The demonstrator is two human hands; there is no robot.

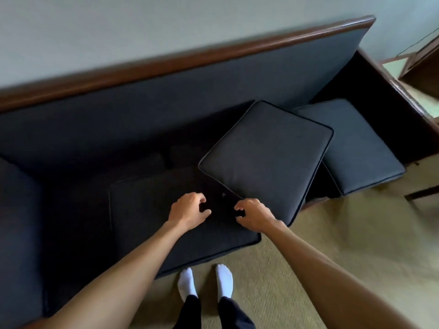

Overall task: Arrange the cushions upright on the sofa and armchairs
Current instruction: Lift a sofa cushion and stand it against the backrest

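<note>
Our left hand (187, 208) and right hand (253, 213) hover with fingers loosely curled, holding nothing, just over the near corner of the tilted dark cushion (266, 157), which lies slanted across the sofa (166, 91) seat.

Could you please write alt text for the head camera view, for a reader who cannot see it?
Both hands, left and right, reach with curled fingers toward a tilted dark cushion on a dark sofa. Another cushion lies at the sofa's right end.
</note>
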